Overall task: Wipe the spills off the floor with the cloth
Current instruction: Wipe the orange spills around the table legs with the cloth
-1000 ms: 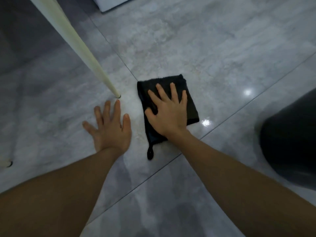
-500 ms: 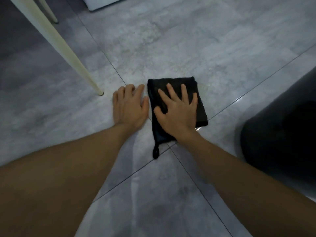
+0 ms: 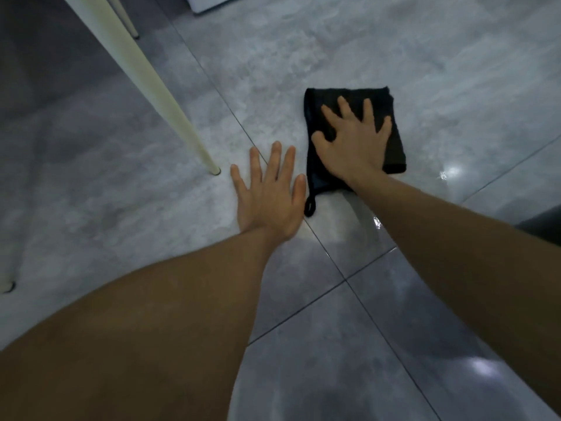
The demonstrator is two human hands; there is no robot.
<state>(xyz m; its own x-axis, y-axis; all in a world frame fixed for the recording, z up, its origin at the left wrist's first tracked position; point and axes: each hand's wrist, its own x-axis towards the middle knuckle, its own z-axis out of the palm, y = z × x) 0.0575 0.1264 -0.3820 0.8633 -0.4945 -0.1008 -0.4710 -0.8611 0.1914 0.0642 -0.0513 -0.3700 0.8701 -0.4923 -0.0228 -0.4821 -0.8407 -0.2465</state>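
A folded black cloth (image 3: 391, 141) with a small hanging loop lies flat on the grey tiled floor (image 3: 303, 56). My right hand (image 3: 352, 144) presses down on it, palm flat and fingers spread. My left hand (image 3: 270, 192) rests flat on the bare tile just left of the cloth, fingers apart, holding nothing. Glossy wet patches (image 3: 376, 221) shine on the tile near my right forearm and further right by a bright reflection (image 3: 452, 171).
A cream furniture leg (image 3: 158, 95) slants down to the floor left of my left hand. A second leg (image 3: 124, 16) stands behind it, another foot (image 3: 7, 285) at the left edge. A white object (image 3: 212, 3) sits at the top. A dark object (image 3: 543, 221) shows at the right edge.
My right hand has pushed the cloth forward and to the right across the tile. My left hand has spread its fingers and sits further back from the cloth's top. The view shifted left, hiding most of the dark object.
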